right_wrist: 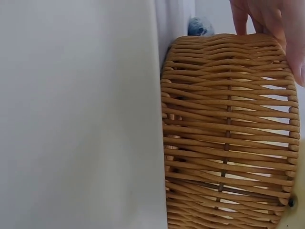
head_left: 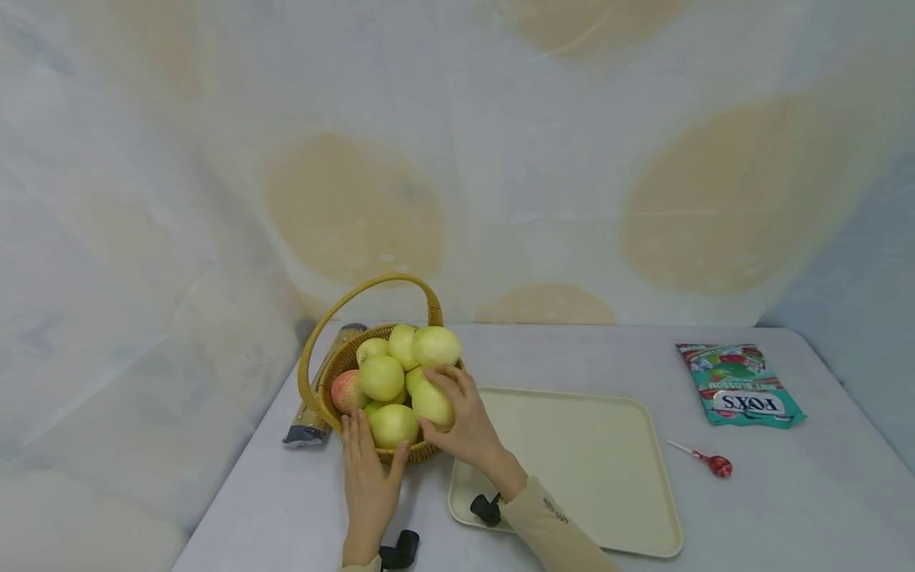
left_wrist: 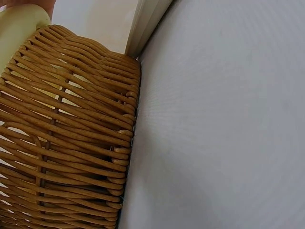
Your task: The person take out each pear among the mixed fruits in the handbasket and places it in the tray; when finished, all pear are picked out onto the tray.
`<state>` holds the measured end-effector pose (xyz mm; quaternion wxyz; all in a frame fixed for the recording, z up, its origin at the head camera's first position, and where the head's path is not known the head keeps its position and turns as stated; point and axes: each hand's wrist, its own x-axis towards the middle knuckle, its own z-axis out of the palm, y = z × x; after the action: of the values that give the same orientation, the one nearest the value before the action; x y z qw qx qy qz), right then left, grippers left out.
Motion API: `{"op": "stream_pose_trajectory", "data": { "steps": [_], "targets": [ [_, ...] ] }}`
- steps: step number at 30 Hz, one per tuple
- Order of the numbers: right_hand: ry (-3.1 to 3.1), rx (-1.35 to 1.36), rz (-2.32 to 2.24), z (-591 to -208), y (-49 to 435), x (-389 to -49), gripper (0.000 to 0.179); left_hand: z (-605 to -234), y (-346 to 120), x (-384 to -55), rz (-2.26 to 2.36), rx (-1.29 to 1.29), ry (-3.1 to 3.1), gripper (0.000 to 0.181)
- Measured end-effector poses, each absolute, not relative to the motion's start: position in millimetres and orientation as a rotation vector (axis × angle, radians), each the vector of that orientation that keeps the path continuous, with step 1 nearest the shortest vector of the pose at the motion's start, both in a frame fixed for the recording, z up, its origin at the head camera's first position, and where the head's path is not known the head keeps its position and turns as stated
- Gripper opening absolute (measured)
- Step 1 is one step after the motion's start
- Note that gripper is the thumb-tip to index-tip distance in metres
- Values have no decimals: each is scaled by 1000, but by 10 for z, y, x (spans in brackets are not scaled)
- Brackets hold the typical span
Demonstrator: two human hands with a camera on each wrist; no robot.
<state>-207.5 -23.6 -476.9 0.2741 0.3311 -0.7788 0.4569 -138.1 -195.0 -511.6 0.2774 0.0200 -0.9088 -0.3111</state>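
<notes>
A wicker basket (head_left: 422,453) with a tall arched handle stands on the table, heaped with yellow-green apples (head_left: 381,377) and one red-orange fruit (head_left: 346,392). My left hand (head_left: 370,485) rests against its front left side, fingers extended along the rim; in the right wrist view the left fingers (right_wrist: 267,16) touch the woven edge. My right hand (head_left: 463,415) grips a yellow-green, slightly elongated fruit (head_left: 433,405) at the right side of the heap, thumb below and fingers above. The left wrist view shows the basket's weave (left_wrist: 66,129) close up.
A cream tray (head_left: 572,469) lies right of the basket, under the right forearm. Farther right are a red lollipop (head_left: 717,465) and a green FOX'S candy bag (head_left: 743,385). A brown and dark-blue package (head_left: 307,425) lies partly behind the basket's left side.
</notes>
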Motion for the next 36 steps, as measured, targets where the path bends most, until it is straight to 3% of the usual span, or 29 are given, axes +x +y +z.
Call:
{"op": "stream_pose_trajectory", "data": {
  "steps": [17,36],
  "targets": [
    [-1988,748,1310,-4796,-53,-2066,76,-5067,-1929,-1391,-846,43,-2448,90],
    [-2064,436,1488,-4904,206,-2115,74,-5098,-1946,-1366,-858,58,-2464,90]
  ]
}}
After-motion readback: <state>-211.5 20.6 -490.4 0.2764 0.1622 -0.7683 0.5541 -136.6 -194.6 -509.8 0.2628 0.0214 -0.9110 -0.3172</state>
